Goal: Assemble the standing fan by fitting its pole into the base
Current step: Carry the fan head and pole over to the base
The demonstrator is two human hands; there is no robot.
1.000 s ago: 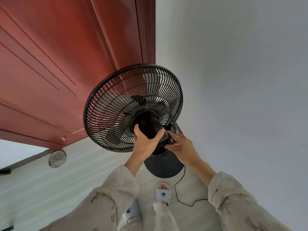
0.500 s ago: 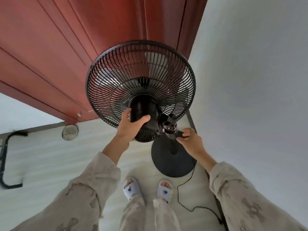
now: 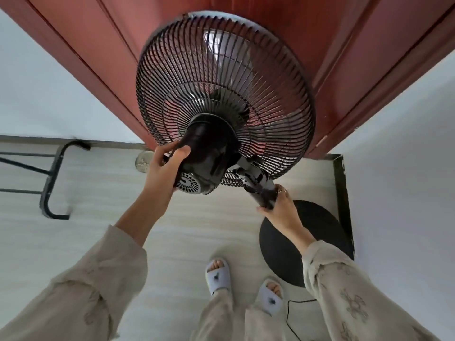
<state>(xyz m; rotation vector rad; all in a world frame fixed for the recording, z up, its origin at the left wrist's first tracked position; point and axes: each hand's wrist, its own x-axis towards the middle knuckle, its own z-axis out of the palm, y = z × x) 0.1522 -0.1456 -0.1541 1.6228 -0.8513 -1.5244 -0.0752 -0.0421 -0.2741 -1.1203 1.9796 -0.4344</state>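
Note:
The black fan head, with its round wire grille (image 3: 225,87) and motor housing (image 3: 204,158), is held up in front of me. My left hand (image 3: 161,171) grips the motor housing from the left. My right hand (image 3: 280,207) grips the short black pole (image 3: 261,190) just below the neck joint. The round black base (image 3: 317,230) lies flat on the floor under my right hand, partly hidden by my forearm. The pole's lower end is hidden behind my hand.
A red-brown door (image 3: 110,40) stands right behind the fan, and a white wall (image 3: 406,168) closes the right side. A black metal frame (image 3: 53,178) sits on the floor at left. The power cord (image 3: 293,313) trails beside my slippered feet (image 3: 218,274).
The fan head has come up and closer to me, tilting leftward off the base. My right hand moved from beside the neck joint to a grip round the pole.

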